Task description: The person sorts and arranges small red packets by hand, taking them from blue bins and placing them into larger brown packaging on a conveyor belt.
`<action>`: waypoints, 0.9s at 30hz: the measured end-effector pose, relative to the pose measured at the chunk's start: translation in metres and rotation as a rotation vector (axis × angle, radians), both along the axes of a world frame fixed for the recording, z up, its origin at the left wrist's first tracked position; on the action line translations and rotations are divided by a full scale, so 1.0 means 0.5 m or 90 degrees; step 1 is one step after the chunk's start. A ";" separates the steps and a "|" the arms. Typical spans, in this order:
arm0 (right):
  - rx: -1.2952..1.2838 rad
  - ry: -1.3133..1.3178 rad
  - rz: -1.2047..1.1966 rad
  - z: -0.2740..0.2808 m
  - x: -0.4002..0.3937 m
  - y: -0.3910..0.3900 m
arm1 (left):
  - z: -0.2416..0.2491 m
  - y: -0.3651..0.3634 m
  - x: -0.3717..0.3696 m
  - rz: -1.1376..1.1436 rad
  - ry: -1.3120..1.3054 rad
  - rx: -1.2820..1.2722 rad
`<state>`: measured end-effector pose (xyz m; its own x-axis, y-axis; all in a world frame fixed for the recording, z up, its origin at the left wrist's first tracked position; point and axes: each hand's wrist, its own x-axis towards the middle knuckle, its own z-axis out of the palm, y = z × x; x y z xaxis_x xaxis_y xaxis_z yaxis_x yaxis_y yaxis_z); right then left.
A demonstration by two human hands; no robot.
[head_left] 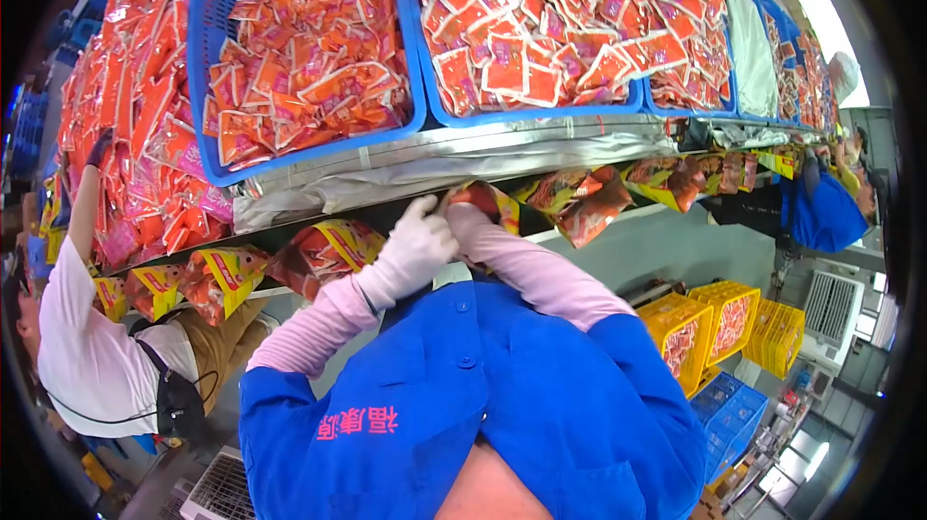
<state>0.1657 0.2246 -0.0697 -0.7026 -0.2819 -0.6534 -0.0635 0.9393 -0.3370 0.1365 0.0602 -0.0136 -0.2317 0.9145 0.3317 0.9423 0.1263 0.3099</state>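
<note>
My left hand (422,242), in a pale glove, is at the edge of the packing line with its fingers curled and one finger raised. Whatever lies inside the curl is hidden. Close beside it, my right hand (466,220) meets a yellow and red printed pouch (494,203), which covers its fingers. To the left, another yellow and red pouch (333,248) leans along the line. On the right side, a further pouch (584,211) bulges with red packets.
Blue crates (415,85) heaped with small red sachets (521,66) stand behind a silvery plastic sheet (463,155). A co-worker in a white shirt (97,356) reaches into sachets at left. Another in blue (821,211) works far right. Yellow crates (676,327) stand behind my right arm.
</note>
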 end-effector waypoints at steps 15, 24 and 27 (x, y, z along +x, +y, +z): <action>0.170 0.496 -0.232 0.120 -0.247 0.319 | -0.085 -0.216 -0.403 0.702 -0.169 -0.267; -0.059 0.677 -0.441 0.085 -0.225 0.304 | 0.149 -0.036 -0.160 0.290 -0.686 0.238; -0.604 0.337 -0.725 0.232 -0.157 0.282 | 0.156 0.043 -0.053 0.007 -0.520 0.163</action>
<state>0.0871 0.3657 0.0462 -0.9062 0.3855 -0.1736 0.2051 0.0419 -0.9778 0.1101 0.0817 0.0644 -0.4966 0.8303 0.2530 0.4097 -0.0327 0.9116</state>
